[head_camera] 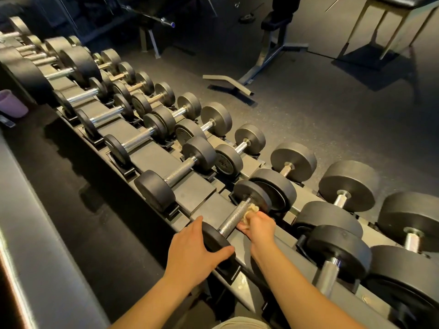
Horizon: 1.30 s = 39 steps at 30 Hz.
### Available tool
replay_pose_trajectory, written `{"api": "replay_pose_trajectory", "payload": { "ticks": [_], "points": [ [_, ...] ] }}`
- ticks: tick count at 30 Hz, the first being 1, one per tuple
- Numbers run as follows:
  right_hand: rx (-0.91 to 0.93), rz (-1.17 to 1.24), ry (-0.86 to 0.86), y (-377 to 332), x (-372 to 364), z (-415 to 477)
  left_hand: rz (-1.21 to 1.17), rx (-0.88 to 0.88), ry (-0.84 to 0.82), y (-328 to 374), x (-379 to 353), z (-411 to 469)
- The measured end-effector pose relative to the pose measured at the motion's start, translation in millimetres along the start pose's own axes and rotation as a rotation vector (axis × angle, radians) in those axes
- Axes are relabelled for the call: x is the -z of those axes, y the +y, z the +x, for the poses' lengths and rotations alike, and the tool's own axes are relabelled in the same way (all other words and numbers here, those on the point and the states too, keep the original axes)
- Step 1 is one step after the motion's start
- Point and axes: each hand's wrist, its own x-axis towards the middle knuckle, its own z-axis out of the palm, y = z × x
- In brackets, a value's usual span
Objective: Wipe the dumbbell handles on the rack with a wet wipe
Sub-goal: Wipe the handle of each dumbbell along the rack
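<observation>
A long grey rack holds two rows of black dumbbells with metal handles. My left hand grips the near black weight head of the dumbbell right in front of me. The knurled handle of this dumbbell shows bare on its upper side. My right hand holds a crumpled pale wet wipe against the right side of that handle, close to the far weight head.
Heavier dumbbells sit to the right, lighter ones to the left along the rack. A purple cup stands on the dark ledge at far left. Benches and a loose metal frame piece stand on the rubber floor beyond.
</observation>
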Motion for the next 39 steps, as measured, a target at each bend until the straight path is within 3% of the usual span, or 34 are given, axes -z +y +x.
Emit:
{"api": "replay_pose_trajectory", "payload": {
  "ticks": [5, 11, 15, 17, 23, 29, 31, 34, 36, 39],
  "points": [
    [0.182, -0.686, -0.288, 25.7, 2.9, -16.4, -0.059, -0.010, -0.012, -1.5, 16.6, 9.6],
    [0.190, -0.954, -0.494, 1.2, -1.0, -15.7, -0.143, -0.019, -0.076, -4.9, 24.7, 18.7],
    [-0.178, -0.626, -0.604, -7.1, 3.3, -15.5, -0.181, 0.043, -0.181, -13.2, 26.9, 29.8],
    [-0.257, -0.481, -0.574, -2.8, 6.0, -8.6, -0.240, 0.084, -0.220, -16.4, 25.7, 31.2],
    [-0.248, -0.206, -0.306, 4.5, 3.3, -12.4, -0.281, 0.087, -0.171, -17.7, 16.2, 25.7],
    [-0.187, 0.311, 0.123, -19.6, -4.9, 10.1, -0.257, 0.092, -0.160, -23.3, 4.5, 18.8],
    [-0.131, 0.189, 0.146, -10.6, -8.3, 12.2, -0.268, 0.111, -0.166, -22.6, 0.5, 15.5],
    [0.144, -0.218, 0.050, 15.1, -0.7, 4.3, -0.316, 0.101, -0.167, -18.7, -3.6, 9.8],
    [0.311, -0.463, -0.055, 20.4, 14.1, -2.8, -0.291, 0.070, -0.149, -16.6, -8.6, 5.1],
    [0.413, -0.851, -0.287, 0.7, 27.4, -15.9, -0.262, 0.030, -0.104, -15.5, -18.2, -0.1]
  ]
}}
